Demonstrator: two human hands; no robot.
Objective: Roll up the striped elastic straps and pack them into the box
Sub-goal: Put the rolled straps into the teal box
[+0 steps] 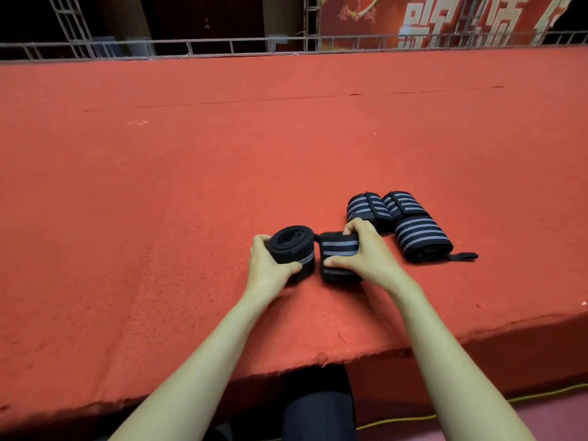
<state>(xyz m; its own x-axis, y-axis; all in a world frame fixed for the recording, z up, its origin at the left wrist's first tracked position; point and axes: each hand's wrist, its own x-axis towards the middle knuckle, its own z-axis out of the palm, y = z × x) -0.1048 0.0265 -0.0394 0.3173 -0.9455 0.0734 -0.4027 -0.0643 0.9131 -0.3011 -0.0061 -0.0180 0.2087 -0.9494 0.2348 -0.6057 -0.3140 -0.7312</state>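
On the red felt surface [191,186] lie several rolled black straps with grey stripes. My left hand [269,265] grips one roll [292,246] standing on end, its coiled end facing up. My right hand [362,249] holds a second roll [339,249] lying beside it, thumb on the near side and fingers over the far end. Behind my right hand sit three more rolls: one at the back left [367,208], one at the back right [402,202], and a larger one [421,238] with a black tab sticking out to the right. No box is in view.
The felt-covered platform's front edge [318,358] runs close to my body, with a torn spot. A metal railing [222,46] lines the far edge, with a red banner [445,20] behind. A yellow cord [477,405] lies on the floor below.
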